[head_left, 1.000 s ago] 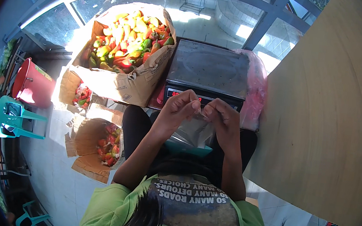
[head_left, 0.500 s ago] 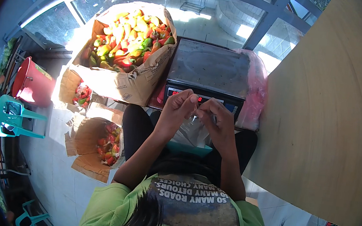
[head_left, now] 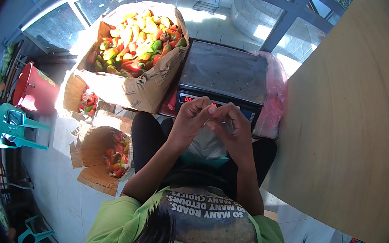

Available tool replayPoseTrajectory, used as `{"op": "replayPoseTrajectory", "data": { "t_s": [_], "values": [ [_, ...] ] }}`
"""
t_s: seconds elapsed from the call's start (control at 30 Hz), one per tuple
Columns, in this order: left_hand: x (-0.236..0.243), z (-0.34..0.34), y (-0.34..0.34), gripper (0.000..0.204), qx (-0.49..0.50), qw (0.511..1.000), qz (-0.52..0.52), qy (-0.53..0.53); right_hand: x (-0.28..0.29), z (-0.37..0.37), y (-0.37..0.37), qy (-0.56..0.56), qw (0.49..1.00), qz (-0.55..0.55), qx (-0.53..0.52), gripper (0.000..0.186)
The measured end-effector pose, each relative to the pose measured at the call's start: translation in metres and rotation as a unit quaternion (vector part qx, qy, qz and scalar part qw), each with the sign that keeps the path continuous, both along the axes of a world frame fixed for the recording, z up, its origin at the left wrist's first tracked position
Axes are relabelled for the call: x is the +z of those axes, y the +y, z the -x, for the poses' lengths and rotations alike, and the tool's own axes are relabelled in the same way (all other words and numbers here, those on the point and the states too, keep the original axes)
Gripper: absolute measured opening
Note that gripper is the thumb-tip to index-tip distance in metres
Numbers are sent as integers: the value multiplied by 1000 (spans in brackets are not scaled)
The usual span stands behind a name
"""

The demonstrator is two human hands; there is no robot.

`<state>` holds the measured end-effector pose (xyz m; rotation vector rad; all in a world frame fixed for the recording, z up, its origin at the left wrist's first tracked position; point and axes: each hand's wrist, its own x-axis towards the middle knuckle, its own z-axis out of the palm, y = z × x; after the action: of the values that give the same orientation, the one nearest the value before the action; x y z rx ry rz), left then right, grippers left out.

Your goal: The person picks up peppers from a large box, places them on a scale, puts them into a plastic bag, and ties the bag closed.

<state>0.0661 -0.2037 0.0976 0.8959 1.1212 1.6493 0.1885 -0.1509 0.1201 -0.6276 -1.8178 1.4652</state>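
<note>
My left hand (head_left: pixel 191 123) and my right hand (head_left: pixel 233 131) meet above my lap, fingers bent and fingertips pinched close together. Between and below them hangs a clear plastic bag (head_left: pixel 207 145), its upper edge at my fingertips and partly hidden by them. Just beyond my hands stands a digital scale (head_left: pixel 225 72) with a bare metal platform and a red lit display. To its left, a big cardboard box (head_left: pixel 134 94) is heaped with red, green and yellow peppers (head_left: pixel 138 42).
Pink plastic bags (head_left: pixel 275 97) lie against the scale's right side. A wooden panel (head_left: pixel 350 121) fills the right. At left are an open carton (head_left: pixel 94 145) holding bagged peppers (head_left: pixel 116 154), a red bucket (head_left: pixel 36 88) and a green plastic stool (head_left: pixel 9 125). Glass panes stand beyond.
My right hand's fingers have risen and curled nearer the left fingertips. The plastic bag beneath has shifted and spread a little. Everything around stays in place.
</note>
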Motion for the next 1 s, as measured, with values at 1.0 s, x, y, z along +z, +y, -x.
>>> {"op": "replayPoseTrajectory", "data": {
  "t_s": [1.0],
  "values": [
    [0,8,-7,15,-78,995,19,-55,-9,-6,4,65,995,78,-25,10]
  ]
}}
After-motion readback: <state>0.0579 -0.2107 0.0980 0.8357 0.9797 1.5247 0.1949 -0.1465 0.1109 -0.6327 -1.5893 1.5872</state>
